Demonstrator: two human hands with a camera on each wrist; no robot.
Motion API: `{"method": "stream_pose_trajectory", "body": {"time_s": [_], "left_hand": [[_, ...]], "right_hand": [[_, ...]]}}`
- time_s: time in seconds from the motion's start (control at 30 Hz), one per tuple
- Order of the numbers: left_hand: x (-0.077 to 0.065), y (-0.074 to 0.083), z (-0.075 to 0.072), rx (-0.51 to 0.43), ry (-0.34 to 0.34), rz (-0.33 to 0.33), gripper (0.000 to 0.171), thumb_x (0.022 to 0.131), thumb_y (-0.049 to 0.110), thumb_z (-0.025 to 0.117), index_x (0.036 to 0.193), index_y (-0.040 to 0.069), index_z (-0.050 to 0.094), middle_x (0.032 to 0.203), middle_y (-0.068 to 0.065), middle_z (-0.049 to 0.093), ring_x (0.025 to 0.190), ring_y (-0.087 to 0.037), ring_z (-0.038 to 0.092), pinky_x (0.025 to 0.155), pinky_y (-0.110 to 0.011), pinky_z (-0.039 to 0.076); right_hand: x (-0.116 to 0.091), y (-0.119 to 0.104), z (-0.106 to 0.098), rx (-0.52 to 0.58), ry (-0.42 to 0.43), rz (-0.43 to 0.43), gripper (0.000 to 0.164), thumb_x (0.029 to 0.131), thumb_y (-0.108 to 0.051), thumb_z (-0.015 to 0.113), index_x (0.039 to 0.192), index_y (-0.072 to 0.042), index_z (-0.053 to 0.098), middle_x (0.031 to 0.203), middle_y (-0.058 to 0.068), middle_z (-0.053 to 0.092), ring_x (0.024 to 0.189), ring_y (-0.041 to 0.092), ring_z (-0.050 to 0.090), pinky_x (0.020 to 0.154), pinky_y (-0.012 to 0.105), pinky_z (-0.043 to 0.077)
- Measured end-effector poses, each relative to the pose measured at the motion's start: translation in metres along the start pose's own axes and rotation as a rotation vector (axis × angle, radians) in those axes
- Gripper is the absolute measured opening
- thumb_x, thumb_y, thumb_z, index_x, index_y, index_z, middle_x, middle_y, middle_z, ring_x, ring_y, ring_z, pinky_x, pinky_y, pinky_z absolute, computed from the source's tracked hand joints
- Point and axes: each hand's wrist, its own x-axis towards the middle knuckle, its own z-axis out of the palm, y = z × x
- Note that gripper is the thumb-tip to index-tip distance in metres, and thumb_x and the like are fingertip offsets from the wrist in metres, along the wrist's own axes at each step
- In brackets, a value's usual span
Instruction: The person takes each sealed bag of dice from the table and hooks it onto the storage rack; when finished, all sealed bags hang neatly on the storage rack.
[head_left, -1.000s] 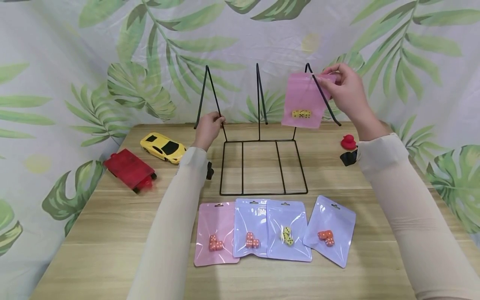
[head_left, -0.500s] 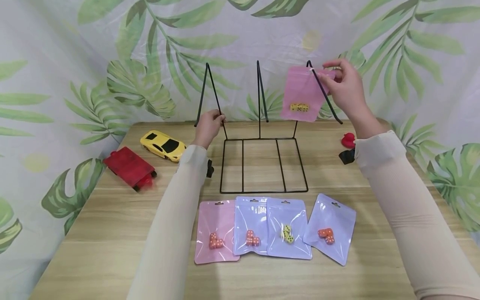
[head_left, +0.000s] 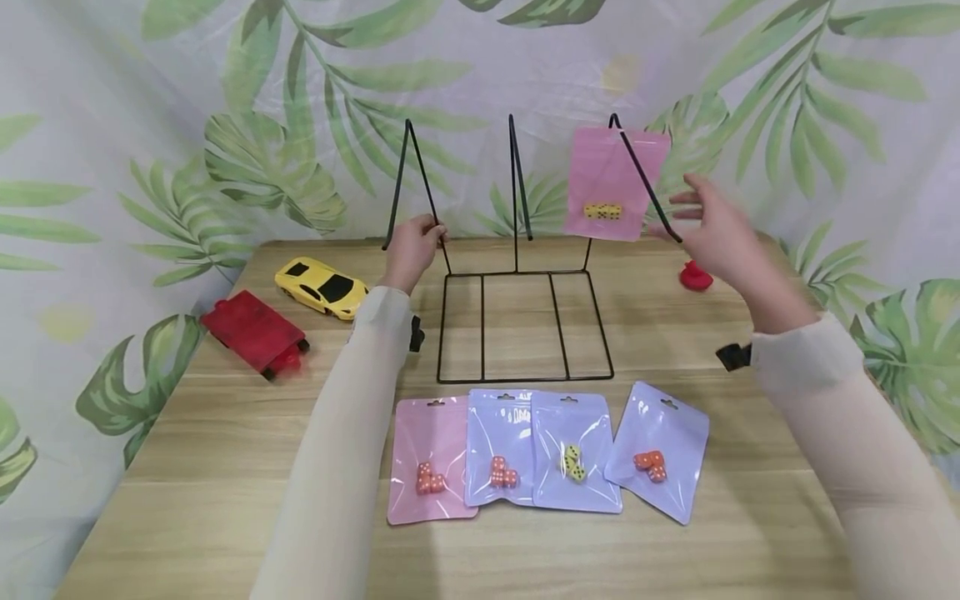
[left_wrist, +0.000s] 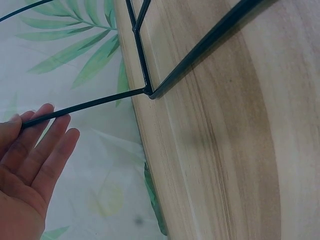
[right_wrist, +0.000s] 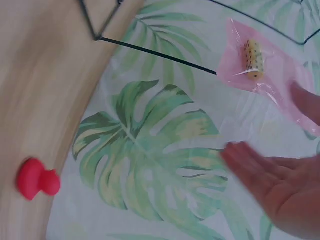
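Observation:
A black wire display rack [head_left: 517, 272] stands on the table with three slanting prongs. My left hand [head_left: 410, 250] pinches its left upright between thumb and fingers, as the left wrist view also shows. On the right prong hangs a pink zip bag [head_left: 581, 179] with yellow dice [head_left: 602, 212] in it. My right hand [head_left: 716, 229] is apart from that bag, to its right, fingers spread and holding nothing. In front of the rack lie a pink bag [head_left: 408, 425] and a lilac bag [head_left: 487, 417], both with orange dice, a lilac bag [head_left: 592, 417] with yellow dice, and a tilted lilac bag [head_left: 682, 425] with orange dice.
A yellow toy car [head_left: 321, 287] and a red toy vehicle [head_left: 255, 332] stand on the left of the table. A small red rubber duck [head_left: 695, 277] sits near the right back edge. A leaf-patterned cloth [head_left: 285, 83] hangs behind the table.
My right hand has let go of the pink bag with yellow dice and drawn back to the right and down. The bag now hangs from the right prong. The left hand keeps its hold.

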Motion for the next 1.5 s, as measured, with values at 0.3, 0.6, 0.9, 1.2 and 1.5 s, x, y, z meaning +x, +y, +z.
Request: {"method": "stream_pose_trajectory", "body": {"time_s": [0.3,0.6,0.9,1.2,1.5], "left_hand": [[-0.003,0.002,-0.003,0.003,0.002,-0.001,0.026,0.106,0.026,0.050,0.106,0.008,0.069,0.108,-0.010,0.072,0.101,-0.025,0.067,0.082,-0.037,0.050],[-0.001,0.004,-0.002,-0.058,-0.035,-0.017,0.026,0.106,0.024,0.049,0.110,0.006,0.068,0.112,-0.013,0.071,0.103,-0.026,0.066,0.088,-0.038,0.051],[0.002,0.002,0.000,-0.058,-0.050,-0.032,0.027,0.107,0.024,0.048,0.113,0.005,0.067,0.113,-0.012,0.070,0.105,-0.026,0.065,0.092,-0.039,0.051],[0.000,0.001,-0.001,-0.046,-0.032,-0.017,0.026,0.106,0.023,0.049,0.110,0.005,0.067,0.113,-0.014,0.070,0.103,-0.027,0.065,0.089,-0.040,0.051],[-0.002,0.003,-0.001,-0.012,-0.006,-0.002,0.026,0.106,0.025,0.050,0.110,0.006,0.068,0.110,-0.012,0.072,0.101,-0.027,0.067,0.085,-0.040,0.052]], "right_hand": [[-0.073,0.045,0.038,-0.459,-0.444,-0.089,0.068,0.092,-0.035,0.071,0.139,0.007,0.049,0.124,0.026,0.063,0.113,0.045,0.060,0.092,0.060,0.049],[-0.116,0.079,0.063,-0.515,-0.566,-0.018,0.044,0.080,-0.037,0.081,0.101,-0.004,0.062,0.084,0.000,0.059,0.075,0.016,0.052,0.064,0.031,0.043],[-0.128,0.090,0.071,-0.496,-0.483,-0.008,0.032,0.079,-0.026,0.082,0.082,-0.010,0.055,0.074,0.000,0.051,0.066,0.016,0.046,0.058,0.028,0.036],[-0.132,0.092,0.069,-0.483,-0.436,-0.021,0.026,0.084,-0.018,0.078,0.093,-0.008,0.056,0.079,0.000,0.054,0.069,0.016,0.048,0.059,0.029,0.037],[-0.138,0.089,0.057,-0.373,-0.367,-0.124,0.017,0.084,-0.004,0.072,0.098,-0.008,0.063,0.090,0.003,0.064,0.079,0.017,0.057,0.068,0.036,0.049]]}}
